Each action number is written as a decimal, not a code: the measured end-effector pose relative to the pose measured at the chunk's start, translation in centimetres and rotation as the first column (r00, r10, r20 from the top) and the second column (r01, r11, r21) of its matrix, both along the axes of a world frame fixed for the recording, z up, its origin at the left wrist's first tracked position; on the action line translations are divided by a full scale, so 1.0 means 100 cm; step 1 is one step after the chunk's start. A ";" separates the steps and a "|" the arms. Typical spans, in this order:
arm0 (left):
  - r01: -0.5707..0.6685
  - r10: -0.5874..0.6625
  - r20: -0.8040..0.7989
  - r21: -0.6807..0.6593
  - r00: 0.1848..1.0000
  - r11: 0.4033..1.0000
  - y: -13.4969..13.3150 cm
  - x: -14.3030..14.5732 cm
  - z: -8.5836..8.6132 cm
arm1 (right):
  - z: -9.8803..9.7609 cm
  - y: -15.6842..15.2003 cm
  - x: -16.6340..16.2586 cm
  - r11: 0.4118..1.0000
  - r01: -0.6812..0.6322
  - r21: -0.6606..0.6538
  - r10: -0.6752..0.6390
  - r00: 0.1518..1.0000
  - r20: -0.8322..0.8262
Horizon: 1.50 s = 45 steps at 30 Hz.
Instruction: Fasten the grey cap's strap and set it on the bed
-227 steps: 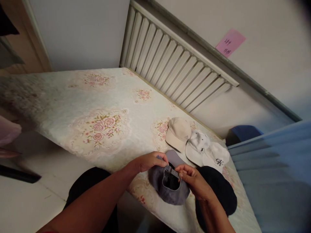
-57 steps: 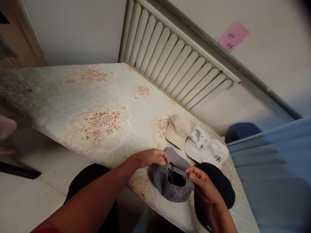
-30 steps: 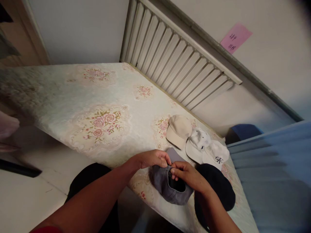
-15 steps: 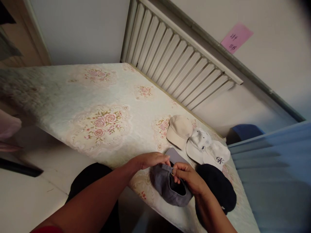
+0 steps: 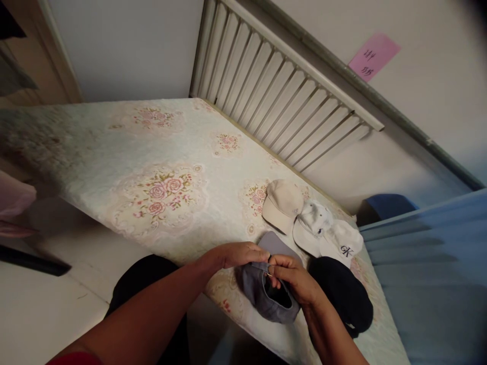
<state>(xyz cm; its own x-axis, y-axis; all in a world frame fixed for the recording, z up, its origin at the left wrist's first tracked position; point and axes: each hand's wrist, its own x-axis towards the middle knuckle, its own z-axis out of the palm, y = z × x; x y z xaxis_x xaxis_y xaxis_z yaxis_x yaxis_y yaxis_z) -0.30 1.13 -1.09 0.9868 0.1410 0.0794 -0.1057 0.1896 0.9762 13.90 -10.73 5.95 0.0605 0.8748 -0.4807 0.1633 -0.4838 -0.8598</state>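
A grey cap point(image 5: 262, 299) lies upside down at the near edge of a flowered mattress point(image 5: 160, 167), its brim pointing away from me. My left hand point(image 5: 238, 253) pinches the strap at the cap's back opening. My right hand point(image 5: 292, 279) pinches the same strap from the other side, fingertips almost meeting the left's. A small metal buckle shows between the fingers. Just right of my right wrist a black cap point(image 5: 344, 294) rests on the mattress.
A beige cap point(image 5: 281, 203) and two white caps point(image 5: 314, 225) point(image 5: 342, 243), one with a dark logo, lie in a row behind the grey one. A slatted headboard point(image 5: 281, 86) leans on the wall. Blue fabric point(image 5: 426, 274) hangs at the right. A pink note point(image 5: 373, 53) sticks on the wall.
My right hand slid left from the cap's right rim to meet my left at the strap, and both now pinch it close together. The other caps stayed put.
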 end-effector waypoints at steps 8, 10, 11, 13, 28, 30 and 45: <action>0.023 -0.023 -0.025 0.001 0.999 1.000 -0.001 0.000 0.001 | 0.000 -0.002 0.004 0.999 -0.046 0.009 0.045 0.999 0.025; 0.011 -0.011 -0.008 -0.005 1.000 1.000 -0.001 0.001 0.000 | 0.001 -0.002 0.004 0.998 -0.059 0.019 0.057 0.996 0.069; 0.009 -0.009 -0.001 -0.006 1.000 1.000 -0.001 0.001 -0.001 | 0.002 -0.002 0.004 0.998 -0.066 0.025 0.063 0.994 0.094; 0.012 -0.012 0.008 -0.008 1.000 1.000 -0.001 0.002 -0.002 | 0.004 -0.002 0.004 0.997 -0.078 0.028 0.074 0.987 0.140; -0.031 0.032 -0.040 0.017 0.999 0.999 -0.002 0.002 -0.001 | 0.012 -0.012 -0.016 0.952 -0.123 0.281 -0.076 0.792 0.605; -0.024 0.024 -0.027 0.006 0.999 1.000 -0.002 0.003 -0.002 | 0.011 -0.012 -0.014 0.954 -0.119 0.274 -0.070 0.804 0.591; 0.003 -0.003 0.001 -0.063 1.000 0.998 0.001 0.001 0.000 | 0.016 -0.030 0.004 0.932 0.107 0.346 -0.272 0.839 0.472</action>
